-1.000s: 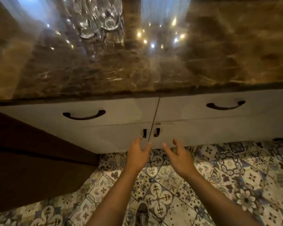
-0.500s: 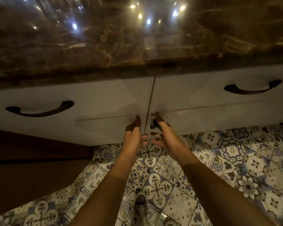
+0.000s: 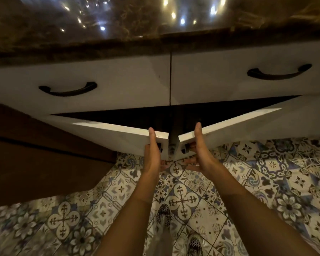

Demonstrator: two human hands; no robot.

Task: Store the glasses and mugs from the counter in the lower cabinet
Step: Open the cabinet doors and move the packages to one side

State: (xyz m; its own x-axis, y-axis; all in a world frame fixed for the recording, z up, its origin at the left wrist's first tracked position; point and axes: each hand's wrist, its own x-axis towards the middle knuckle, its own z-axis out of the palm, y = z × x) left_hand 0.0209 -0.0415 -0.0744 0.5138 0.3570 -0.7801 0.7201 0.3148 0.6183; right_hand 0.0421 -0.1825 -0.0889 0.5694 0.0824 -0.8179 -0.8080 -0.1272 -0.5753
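Observation:
Two white lower cabinet doors stand partly swung out below the drawers. My left hand (image 3: 153, 154) grips the handle at the inner edge of the left door (image 3: 118, 137), thumb lying on the door's top edge. My right hand (image 3: 199, 154) grips the handle of the right door (image 3: 238, 126) the same way. Between the doors the cabinet interior (image 3: 174, 117) is dark, and nothing inside can be made out. No glasses or mugs are in view; the dark marble counter (image 3: 118, 24) shows only light reflections.
Above the doors are two white drawers with curved black handles, the left handle (image 3: 67, 89) and the right handle (image 3: 279, 72). A brown wooden panel (image 3: 35, 163) stands at the left. Patterned blue-and-white floor tiles (image 3: 266, 182) lie below, with my feet (image 3: 163, 215) on them.
Both hands reached the door handles, closed on them and pulled; the two lower doors have swung outward from shut. The view has tilted down, so the glasses on the counter left the frame.

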